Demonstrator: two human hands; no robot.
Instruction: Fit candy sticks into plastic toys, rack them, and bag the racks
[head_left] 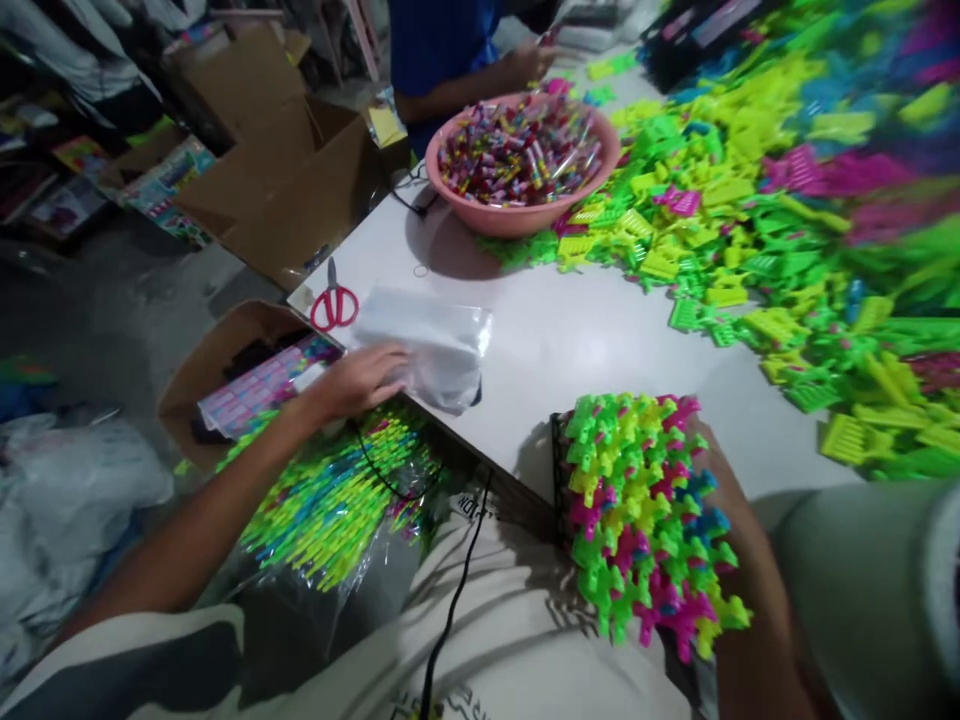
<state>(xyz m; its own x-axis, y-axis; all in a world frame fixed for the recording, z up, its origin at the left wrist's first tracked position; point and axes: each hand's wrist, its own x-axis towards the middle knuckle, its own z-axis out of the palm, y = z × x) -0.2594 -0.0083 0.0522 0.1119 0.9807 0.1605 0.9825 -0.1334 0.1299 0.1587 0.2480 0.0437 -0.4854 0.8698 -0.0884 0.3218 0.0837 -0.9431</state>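
My left hand [364, 380] rests at the near edge of a stack of clear plastic bags [431, 345], fingers stretched over them and apart from the thumb. Red-handled scissors [334, 305] lie just beyond that hand at the table's corner. On the right, my right hand [709, 460] is wrapped round the far side of a block of small plastic toy pieces [637, 510] in green, yellow, pink and blue. The block is held at the table's near edge, tilted toward me. Its rows of pieces hide most of the right fingers.
A pink basin [517, 215] full of small wrapped items stands on the white table [555, 340]. Loose neon plastic pieces [720, 240] heap along the right. Cardboard boxes [300, 190] and a bag of bright sticks [337, 510] sit left. Across the table is another person's arm [472, 85].
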